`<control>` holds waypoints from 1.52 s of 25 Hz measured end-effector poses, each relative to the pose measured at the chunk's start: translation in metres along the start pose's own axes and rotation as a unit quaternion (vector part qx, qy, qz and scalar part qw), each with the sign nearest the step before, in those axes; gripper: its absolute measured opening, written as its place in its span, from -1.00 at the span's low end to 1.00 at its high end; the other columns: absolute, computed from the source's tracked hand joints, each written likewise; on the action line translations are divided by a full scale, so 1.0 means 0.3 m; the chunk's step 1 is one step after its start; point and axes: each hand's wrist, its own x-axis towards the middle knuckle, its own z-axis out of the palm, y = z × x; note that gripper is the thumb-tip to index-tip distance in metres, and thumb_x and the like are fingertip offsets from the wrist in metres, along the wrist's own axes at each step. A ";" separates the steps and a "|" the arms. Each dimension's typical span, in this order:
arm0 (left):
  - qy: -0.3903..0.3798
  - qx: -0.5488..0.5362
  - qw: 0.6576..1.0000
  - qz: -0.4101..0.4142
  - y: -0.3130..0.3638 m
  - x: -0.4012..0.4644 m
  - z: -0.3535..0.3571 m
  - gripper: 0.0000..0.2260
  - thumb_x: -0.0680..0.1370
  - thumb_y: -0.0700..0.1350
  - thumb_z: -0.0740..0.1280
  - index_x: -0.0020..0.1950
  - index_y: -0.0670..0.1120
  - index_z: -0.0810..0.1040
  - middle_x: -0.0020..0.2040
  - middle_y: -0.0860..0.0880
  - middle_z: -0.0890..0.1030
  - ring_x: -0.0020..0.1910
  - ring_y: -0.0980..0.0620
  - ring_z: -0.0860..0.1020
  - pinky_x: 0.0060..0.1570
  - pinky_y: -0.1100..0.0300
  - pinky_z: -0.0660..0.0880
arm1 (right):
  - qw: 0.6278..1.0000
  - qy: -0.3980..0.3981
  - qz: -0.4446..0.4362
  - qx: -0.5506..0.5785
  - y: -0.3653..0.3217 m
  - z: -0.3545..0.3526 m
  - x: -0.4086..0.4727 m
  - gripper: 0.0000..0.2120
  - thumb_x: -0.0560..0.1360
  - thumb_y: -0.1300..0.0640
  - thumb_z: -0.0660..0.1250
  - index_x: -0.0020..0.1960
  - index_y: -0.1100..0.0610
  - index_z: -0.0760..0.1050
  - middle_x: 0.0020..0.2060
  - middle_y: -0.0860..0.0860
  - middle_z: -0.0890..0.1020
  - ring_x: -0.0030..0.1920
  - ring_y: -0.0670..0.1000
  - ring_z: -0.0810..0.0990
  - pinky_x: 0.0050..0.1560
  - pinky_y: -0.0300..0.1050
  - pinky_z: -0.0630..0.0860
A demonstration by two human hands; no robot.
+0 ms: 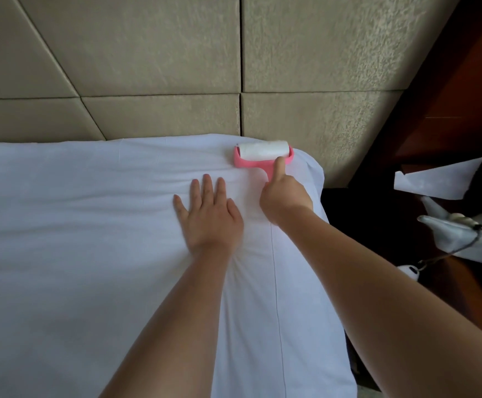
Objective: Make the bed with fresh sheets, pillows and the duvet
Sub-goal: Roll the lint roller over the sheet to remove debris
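Left hand (209, 214) flat on sheet (90, 225); right hand (285, 196) grips lint roller (263, 154).

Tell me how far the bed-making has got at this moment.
Done: a white sheet covers the mattress up to the headboard. In hand: the right hand grips a pink lint roller near the sheet's top corner while the left hand presses flat. Left: no pillows or duvet are in view.
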 end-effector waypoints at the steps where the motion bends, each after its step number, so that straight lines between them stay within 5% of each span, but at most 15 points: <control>1: -0.006 0.000 1.000 0.000 0.000 -0.003 -0.004 -0.51 0.63 0.04 -0.16 0.57 0.06 -0.08 0.58 0.05 -0.08 0.55 0.02 -0.12 0.47 -0.16 -0.18 | 1.000 -0.001 0.000 0.001 0.006 -0.001 -0.022 -0.35 0.58 0.25 0.03 0.55 0.08 -0.25 -0.20 0.05 0.40 -0.19 0.08 0.43 -0.23 -0.08 0.34; 15: -0.068 0.014 0.997 0.046 -0.064 -0.393 -0.083 -0.50 0.64 0.10 -0.20 0.57 0.00 -0.16 0.58 0.02 -0.15 0.55 0.03 -0.16 0.49 -0.08 -0.19 | 0.998 -0.034 0.059 -0.005 0.113 -0.031 -0.529 -0.39 0.61 0.20 0.02 0.55 0.08 -0.24 -0.25 0.03 0.39 -0.29 0.04 0.40 -0.42 -0.12 0.25; 20: -0.078 0.029 0.994 0.073 -0.096 -0.590 -0.119 -0.48 0.64 0.14 -0.20 0.57 0.01 -0.16 0.58 0.02 -0.15 0.55 0.02 -0.16 0.48 -0.10 -0.21 | 0.997 -0.038 0.063 -0.012 0.158 -0.035 -0.744 -0.43 0.63 0.15 0.02 0.54 0.12 -0.19 -0.32 0.01 0.36 -0.33 0.02 0.40 -0.31 -0.10 0.32; 24: -0.100 0.038 0.989 0.102 -0.124 -0.699 -0.148 -0.48 0.64 0.14 -0.19 0.57 0.02 -0.17 0.57 0.04 -0.17 0.55 0.04 -0.19 0.48 -0.10 -0.22 | 0.996 -0.030 0.084 0.016 0.188 -0.039 -0.902 -0.51 0.58 0.18 0.06 0.49 0.12 0.05 0.03 0.13 0.56 -0.01 0.14 0.56 -0.14 -0.07 0.39; 26: -0.108 0.044 0.986 0.116 -0.141 -0.728 -0.155 -0.48 0.64 0.14 -0.19 0.57 0.02 -0.17 0.57 0.05 -0.18 0.54 0.05 -0.19 0.48 -0.11 -0.22 | 0.995 -0.044 0.086 0.009 0.196 -0.039 -0.958 -0.48 0.58 0.19 0.06 0.50 0.13 0.00 0.09 0.14 0.54 0.00 0.14 0.55 -0.14 -0.07 0.40; 31: -0.135 0.054 0.980 0.136 -0.160 -0.801 -0.179 -0.47 0.63 0.16 -0.21 0.56 0.00 -0.20 0.57 0.06 -0.22 0.54 0.06 -0.21 0.47 -0.13 -0.23 | 0.993 -0.077 0.084 -0.007 0.225 -0.062 -1.048 -0.44 0.57 0.24 0.06 0.50 0.17 -0.08 -0.28 0.03 0.40 -0.36 0.01 0.42 -0.43 -0.14 0.31; 38: -0.132 0.039 0.978 0.156 -0.180 -0.811 -0.172 -0.35 0.58 0.31 -0.19 0.57 0.00 -0.18 0.57 0.04 -0.21 0.54 0.05 -0.22 0.46 -0.14 -0.24 | 0.992 -0.073 0.096 -0.020 0.211 -0.051 -1.072 -0.44 0.58 0.21 0.07 0.50 0.15 -0.10 -0.31 0.03 0.38 -0.38 -0.02 0.39 -0.46 -0.14 0.29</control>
